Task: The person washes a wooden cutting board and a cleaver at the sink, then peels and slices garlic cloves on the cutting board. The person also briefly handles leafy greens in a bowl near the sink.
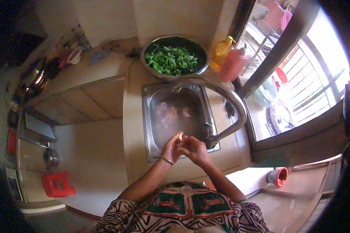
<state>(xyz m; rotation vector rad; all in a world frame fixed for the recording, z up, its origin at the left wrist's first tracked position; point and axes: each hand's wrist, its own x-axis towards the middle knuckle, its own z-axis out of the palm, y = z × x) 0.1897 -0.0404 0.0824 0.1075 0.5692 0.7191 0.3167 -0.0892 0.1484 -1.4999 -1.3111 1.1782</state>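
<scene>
Both my hands meet over the near edge of a stainless steel sink [148, 116]. Between the fingers of my left hand [172, 148] is a small pale yellowish piece [180, 135], too small to name. My right hand [194, 150] touches it from the other side, fingers curled; whether it also grips the piece I cannot tell. Cloudy water fills the basin, with several pale pinkish pieces [164, 113], perhaps meat, lying in it. A curved metal faucet [240, 107] arches over the sink from the right. Behind the sink stands a metal bowl [204, 65] full of leafy greens [172, 59].
A yellow pump bottle [222, 52] and a pink pump bottle [234, 64] stand right of the bowl, near the window frame [275, 51]. The countertop [134, 116] surrounds the sink. A red plastic stool [58, 184] stands on the left, low down; a bucket [277, 176] is at the lower right.
</scene>
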